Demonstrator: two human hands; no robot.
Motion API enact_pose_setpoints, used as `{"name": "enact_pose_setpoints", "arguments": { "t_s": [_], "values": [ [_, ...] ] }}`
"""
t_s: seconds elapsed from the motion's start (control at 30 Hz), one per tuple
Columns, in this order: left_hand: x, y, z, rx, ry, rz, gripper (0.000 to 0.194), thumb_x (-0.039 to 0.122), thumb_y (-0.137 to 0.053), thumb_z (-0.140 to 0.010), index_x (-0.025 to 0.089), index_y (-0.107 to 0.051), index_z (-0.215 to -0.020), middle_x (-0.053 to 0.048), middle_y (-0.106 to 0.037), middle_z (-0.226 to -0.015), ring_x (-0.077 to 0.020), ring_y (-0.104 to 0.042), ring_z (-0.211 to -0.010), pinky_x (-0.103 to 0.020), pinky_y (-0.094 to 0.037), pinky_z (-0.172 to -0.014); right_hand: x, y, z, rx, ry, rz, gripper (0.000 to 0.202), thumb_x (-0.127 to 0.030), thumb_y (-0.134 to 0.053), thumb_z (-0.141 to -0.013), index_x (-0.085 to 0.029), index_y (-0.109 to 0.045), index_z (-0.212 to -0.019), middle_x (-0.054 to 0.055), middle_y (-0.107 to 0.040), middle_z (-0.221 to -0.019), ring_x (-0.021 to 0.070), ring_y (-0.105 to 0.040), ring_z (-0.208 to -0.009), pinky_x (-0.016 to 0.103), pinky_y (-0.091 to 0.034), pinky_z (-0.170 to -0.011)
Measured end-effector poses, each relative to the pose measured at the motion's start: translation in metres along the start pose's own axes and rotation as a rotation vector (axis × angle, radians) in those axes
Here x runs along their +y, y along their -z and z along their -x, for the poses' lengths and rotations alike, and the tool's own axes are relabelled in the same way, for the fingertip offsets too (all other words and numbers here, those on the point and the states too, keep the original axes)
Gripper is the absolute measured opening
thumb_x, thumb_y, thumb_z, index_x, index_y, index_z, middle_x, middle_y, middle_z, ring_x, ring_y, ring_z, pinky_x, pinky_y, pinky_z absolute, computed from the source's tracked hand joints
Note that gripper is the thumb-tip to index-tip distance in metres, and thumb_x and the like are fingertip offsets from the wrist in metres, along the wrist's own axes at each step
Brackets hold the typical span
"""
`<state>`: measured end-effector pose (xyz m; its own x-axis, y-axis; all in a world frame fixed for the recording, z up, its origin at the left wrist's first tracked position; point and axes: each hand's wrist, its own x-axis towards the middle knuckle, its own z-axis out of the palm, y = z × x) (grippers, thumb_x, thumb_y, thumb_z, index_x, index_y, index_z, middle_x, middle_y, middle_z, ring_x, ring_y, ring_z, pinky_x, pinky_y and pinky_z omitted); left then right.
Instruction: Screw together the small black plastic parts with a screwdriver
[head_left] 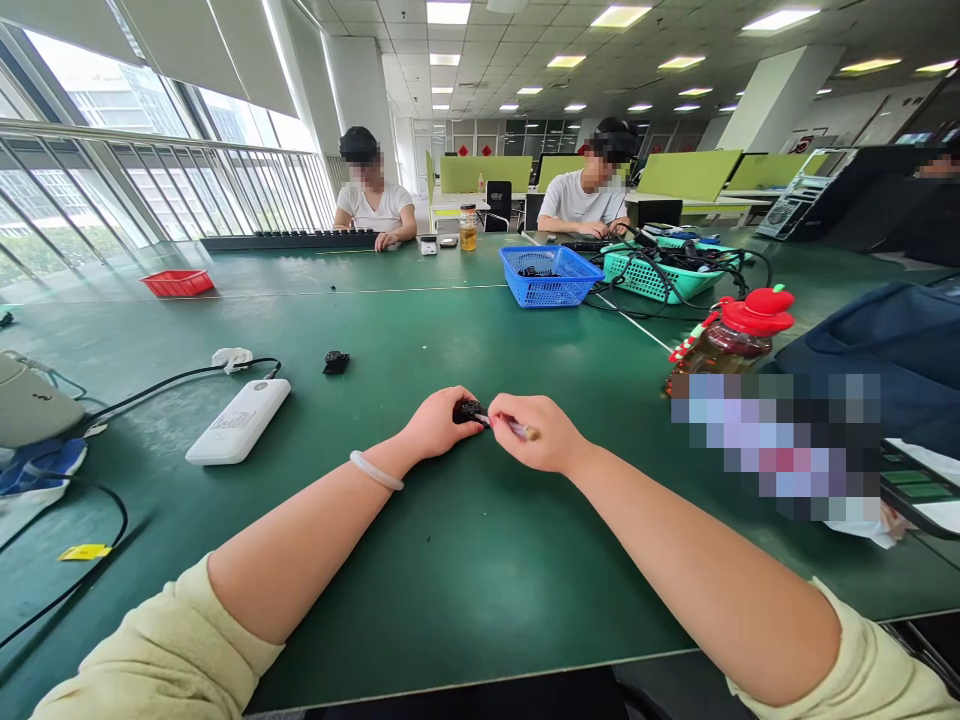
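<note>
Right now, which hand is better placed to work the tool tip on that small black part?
Right, probably. The right hand already grips the slim tool, its tip pointing at the small black part. The left hand is closed on that part, steadying it on the green table.

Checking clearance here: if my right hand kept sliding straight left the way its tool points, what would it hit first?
The small black part pinched by your left hand; the tool in your right hand appears to touch it already, though depth is hard to judge.
</note>
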<state>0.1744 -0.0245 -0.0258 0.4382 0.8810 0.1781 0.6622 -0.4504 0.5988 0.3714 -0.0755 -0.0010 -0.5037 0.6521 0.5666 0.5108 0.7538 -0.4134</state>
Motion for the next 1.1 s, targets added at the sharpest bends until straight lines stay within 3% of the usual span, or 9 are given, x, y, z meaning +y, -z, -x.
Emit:
{"name": "enact_pose_setpoints", "arguments": {
  "t_s": [0.2,0.4,0.63,0.73,0.93,1.1],
  "values": [
    [0.000,0.000,0.000,-0.012,0.025,-0.010,0.032,0.036,-0.071,-0.073,0.022,-0.063,-0.100,-0.004,-0.068,-0.101,-0.0238,-0.063,-0.092,-0.039,-0.051,-0.085,0.013,-0.003,0.000,0.199,-0.427,-0.383,0.018,-0.034,-0.049,-0.085,-0.022,-0.051,-0.070,-0.005,-0.050,-0.054,0.0110,-0.044,-0.049,0.024,-0.035,-0.051],
    [0.000,0.000,0.001,-0.018,0.014,-0.023,0.035,0.037,-0.070,-0.074,0.022,-0.063,-0.105,-0.005,-0.068,-0.104,-0.0251,-0.063,-0.096,-0.040,-0.050,-0.088,0.012,-0.012,-0.007,0.380,-0.619,-0.651,0.016,-0.034,-0.051,-0.077,-0.023,-0.048,-0.065,-0.006,-0.048,-0.047,0.0093,-0.037,-0.040,0.023,-0.029,-0.040],
    [0.003,0.001,0.003,-0.007,0.052,0.016,0.070,0.037,-0.072,-0.073,0.023,-0.047,-0.137,-0.007,-0.066,-0.113,-0.0252,-0.063,-0.102,-0.040,-0.050,-0.092,0.024,-0.009,-0.011,0.654,-0.865,-0.803,0.013,-0.028,-0.056,-0.070,-0.022,-0.046,-0.063,-0.006,-0.045,-0.043,0.0079,-0.033,-0.037,0.022,-0.023,-0.036],
    [0.003,0.001,0.003,-0.022,0.063,0.036,0.075,0.037,-0.072,-0.074,0.024,-0.042,-0.142,-0.007,-0.066,-0.111,-0.0247,-0.063,-0.102,-0.040,-0.049,-0.094,0.027,-0.005,-0.011,0.690,-0.850,-0.792,0.020,-0.032,-0.063,-0.072,-0.022,-0.048,-0.064,-0.005,-0.047,-0.049,0.0071,-0.034,-0.038,0.022,-0.025,-0.036],
    [0.003,0.002,0.004,-0.023,0.038,0.054,0.083,0.038,-0.071,-0.073,0.023,-0.036,-0.146,-0.006,-0.066,-0.108,-0.0243,-0.063,-0.100,-0.041,-0.049,-0.094,0.019,-0.001,-0.011,0.549,-0.666,-0.730,0.033,-0.043,-0.076,-0.067,-0.021,-0.065,-0.087,-0.002,-0.058,-0.069,0.0099,-0.049,-0.052,0.025,-0.040,-0.047],
    [0.002,0.003,0.005,-0.034,0.026,0.098,0.090,0.032,-0.073,-0.069,0.026,-0.031,-0.149,-0.005,-0.065,-0.107,-0.0230,-0.063,-0.099,-0.040,-0.049,-0.094,0.013,-0.003,-0.007,0.562,-0.595,-0.568,0.038,-0.059,-0.062,-0.081,-0.022,-0.060,-0.086,-0.002,-0.054,-0.065,0.0116,-0.048,-0.052,0.026,-0.040,-0.050]
  ]
}}
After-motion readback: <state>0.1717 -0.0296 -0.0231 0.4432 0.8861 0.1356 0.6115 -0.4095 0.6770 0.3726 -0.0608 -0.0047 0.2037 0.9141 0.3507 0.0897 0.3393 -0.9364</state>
